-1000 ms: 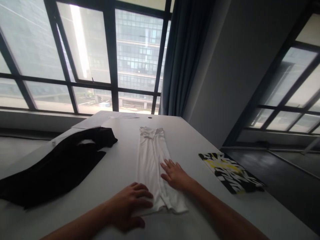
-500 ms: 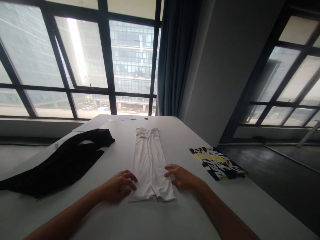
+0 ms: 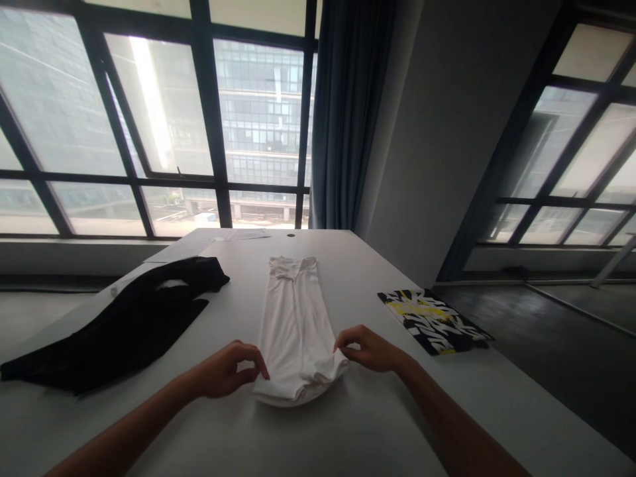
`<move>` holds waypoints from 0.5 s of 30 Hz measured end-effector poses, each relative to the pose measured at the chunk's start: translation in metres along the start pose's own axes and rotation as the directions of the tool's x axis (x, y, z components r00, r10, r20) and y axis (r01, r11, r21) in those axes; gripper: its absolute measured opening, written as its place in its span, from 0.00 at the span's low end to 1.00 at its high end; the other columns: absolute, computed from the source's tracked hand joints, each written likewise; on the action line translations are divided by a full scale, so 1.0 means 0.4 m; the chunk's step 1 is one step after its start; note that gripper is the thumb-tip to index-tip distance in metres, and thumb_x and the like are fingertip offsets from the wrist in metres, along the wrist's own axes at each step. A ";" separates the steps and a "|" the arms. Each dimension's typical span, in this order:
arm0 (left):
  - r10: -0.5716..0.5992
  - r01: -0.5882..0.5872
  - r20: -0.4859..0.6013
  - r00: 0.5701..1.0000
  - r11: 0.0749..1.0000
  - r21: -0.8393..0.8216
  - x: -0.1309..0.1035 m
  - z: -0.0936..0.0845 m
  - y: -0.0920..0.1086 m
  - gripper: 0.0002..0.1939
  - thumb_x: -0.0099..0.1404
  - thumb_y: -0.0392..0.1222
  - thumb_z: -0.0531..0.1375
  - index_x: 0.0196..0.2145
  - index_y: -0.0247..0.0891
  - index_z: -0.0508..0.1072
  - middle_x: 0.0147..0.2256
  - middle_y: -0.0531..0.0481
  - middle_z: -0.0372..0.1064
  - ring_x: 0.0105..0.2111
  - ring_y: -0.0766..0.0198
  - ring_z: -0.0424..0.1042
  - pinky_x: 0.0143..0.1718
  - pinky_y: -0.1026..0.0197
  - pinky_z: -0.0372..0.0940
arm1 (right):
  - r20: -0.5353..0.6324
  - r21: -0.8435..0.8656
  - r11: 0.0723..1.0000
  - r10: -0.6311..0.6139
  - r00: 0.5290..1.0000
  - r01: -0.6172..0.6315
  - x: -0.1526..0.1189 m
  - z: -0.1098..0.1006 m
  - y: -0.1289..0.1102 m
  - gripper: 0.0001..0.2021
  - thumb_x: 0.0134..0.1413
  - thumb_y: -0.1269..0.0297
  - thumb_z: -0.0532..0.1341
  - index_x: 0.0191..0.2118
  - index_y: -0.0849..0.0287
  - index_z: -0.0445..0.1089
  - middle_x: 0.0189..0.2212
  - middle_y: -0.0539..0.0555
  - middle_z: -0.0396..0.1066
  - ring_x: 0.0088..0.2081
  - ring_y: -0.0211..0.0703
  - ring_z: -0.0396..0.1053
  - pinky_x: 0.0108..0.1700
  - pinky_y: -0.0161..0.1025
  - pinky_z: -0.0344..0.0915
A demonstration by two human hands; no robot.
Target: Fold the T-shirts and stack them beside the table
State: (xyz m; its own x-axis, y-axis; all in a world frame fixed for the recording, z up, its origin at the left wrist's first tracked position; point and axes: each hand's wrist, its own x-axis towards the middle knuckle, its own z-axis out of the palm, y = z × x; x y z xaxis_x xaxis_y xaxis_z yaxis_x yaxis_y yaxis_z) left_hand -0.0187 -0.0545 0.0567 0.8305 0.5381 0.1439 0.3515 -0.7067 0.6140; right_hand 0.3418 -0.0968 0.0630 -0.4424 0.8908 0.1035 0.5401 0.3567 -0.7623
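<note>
A white garment (image 3: 293,324), folded into a long narrow strip, lies lengthwise on the white table (image 3: 358,424). Its collar-like gathered end points away from me, and its near end is lifted a little and curls up. At the near left corner my left hand (image 3: 231,371) pinches the cloth between thumb and fingers. My right hand (image 3: 370,348) grips the near right edge the same way, where the fabric bunches. The exact kind of garment is hard to make out.
To the left a black garment (image 3: 134,324) is spread on the table. A folded black, white and yellow printed cloth (image 3: 432,321) lies near the right edge. Papers (image 3: 183,248) rest at the far left, before the windows and a dark curtain (image 3: 348,119).
Both hands have closed on the near corners of the white garment. Its near end, flat before, is now raised and curled, with the right corner turned up.
</note>
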 end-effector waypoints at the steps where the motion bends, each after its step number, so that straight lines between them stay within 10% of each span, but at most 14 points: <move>1: -0.006 0.006 0.036 0.999 1.000 -0.001 -0.008 -0.006 0.010 0.12 0.69 0.47 0.57 0.40 0.43 0.79 0.37 0.49 0.79 0.35 0.63 0.73 0.47 0.59 0.62 | 0.030 0.032 0.999 0.005 1.000 -0.006 -0.003 -0.005 -0.004 0.11 0.54 0.61 0.62 0.36 0.63 0.77 0.33 0.56 0.78 0.37 0.44 0.73 0.42 0.39 0.67; 8: -0.083 0.029 -0.115 0.990 0.912 -0.408 0.068 -0.062 0.003 0.23 0.61 0.61 0.62 0.35 0.36 0.78 0.28 0.49 0.74 0.29 0.64 0.69 0.33 0.62 0.64 | 0.144 0.338 0.939 0.017 0.989 -0.066 0.102 -0.052 -0.008 0.23 0.44 0.46 0.69 0.33 0.64 0.74 0.28 0.52 0.74 0.29 0.39 0.69 0.35 0.37 0.65; 12: -0.435 0.121 -0.374 0.819 0.769 -0.628 0.177 -0.060 -0.084 0.34 0.56 0.68 0.61 0.44 0.34 0.74 0.34 0.46 0.74 0.32 0.59 0.73 0.38 0.55 0.68 | -0.240 0.198 0.966 0.214 0.947 -0.168 0.212 -0.043 0.035 0.20 0.53 0.48 0.62 0.38 0.62 0.73 0.32 0.54 0.74 0.30 0.41 0.71 0.36 0.39 0.67; 15: -0.616 0.317 -0.347 0.707 0.715 -0.623 0.189 -0.025 -0.162 0.43 0.56 0.71 0.57 0.57 0.35 0.65 0.40 0.42 0.74 0.32 0.58 0.75 0.36 0.54 0.69 | -0.401 0.023 0.948 0.300 0.866 -0.318 0.230 0.000 0.075 0.17 0.58 0.55 0.58 0.46 0.63 0.71 0.35 0.57 0.76 0.33 0.42 0.73 0.40 0.40 0.67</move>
State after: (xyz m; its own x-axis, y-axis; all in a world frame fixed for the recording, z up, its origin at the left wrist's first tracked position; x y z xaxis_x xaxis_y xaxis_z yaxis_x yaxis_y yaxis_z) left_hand 0.0171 0.0367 0.0353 0.2205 0.9754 -0.0071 0.2457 -0.0485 0.9681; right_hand 0.3173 -0.0042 0.0494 0.0658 0.9909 0.1170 0.6364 0.0486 -0.7699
